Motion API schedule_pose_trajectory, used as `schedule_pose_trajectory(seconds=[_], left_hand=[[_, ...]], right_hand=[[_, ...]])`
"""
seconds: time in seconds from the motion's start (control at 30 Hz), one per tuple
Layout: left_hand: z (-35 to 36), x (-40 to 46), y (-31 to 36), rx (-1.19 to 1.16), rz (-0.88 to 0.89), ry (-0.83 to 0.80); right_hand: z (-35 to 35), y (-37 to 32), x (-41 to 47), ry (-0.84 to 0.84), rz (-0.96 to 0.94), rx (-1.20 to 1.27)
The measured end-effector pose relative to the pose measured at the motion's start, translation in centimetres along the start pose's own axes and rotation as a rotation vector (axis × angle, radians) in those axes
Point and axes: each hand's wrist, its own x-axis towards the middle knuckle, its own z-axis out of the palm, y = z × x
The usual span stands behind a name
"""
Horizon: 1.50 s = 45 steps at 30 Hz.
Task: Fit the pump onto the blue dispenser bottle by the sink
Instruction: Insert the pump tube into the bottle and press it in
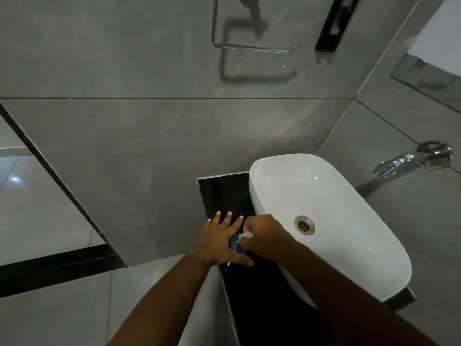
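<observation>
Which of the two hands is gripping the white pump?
The right hand, nearer the sink, its fingers curled on the white pump atop the blue bottle. The left hand merely rests against the bottle, fingers straight and spread.

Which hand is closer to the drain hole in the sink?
Right. The right hand pinches the pump atop the blue bottle, beside the sink, just left of the drain. The left hand rests against the bottle's other side, farther from the drain.

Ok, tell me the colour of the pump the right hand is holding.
The pump is white, atop the blue bottle; head view shows it.
</observation>
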Motion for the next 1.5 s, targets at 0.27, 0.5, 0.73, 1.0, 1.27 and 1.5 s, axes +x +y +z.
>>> schedule_pose_trajectory(seconds=[0.27,0.5,0.73,1.0,1.27,1.5], left_hand=[[0.5,-0.3,-0.1,-0.144,-0.036,0.009],[0.8,-0.1,-0.2,-0.186,-0.049,0.003],[0.9,-0.3,0.0,-0.174,-0.053,0.014],[0.6,-0.5,0.3,-0.183,-0.065,0.011],[0.7,-0.7,0.3,-0.18,-0.06,0.029],[0.8,-0.5,0.0,-0.114,-0.022,0.077]], right_hand=[[1.6,-0.3,1.6,-0.052,-0.045,-0.106],[1.3,-0.2,2.7,-0.161,-0.191,-0.287],[1.6,0.9,4.1,-0.194,-0.044,-0.258],[3.0,2.7,3.3,-0.152,0.002,-0.137],[4.5,4.4,2.3,0.024,0.004,0.122],[5.0,5.1,2.5,0.012,-0.001,0.157]])
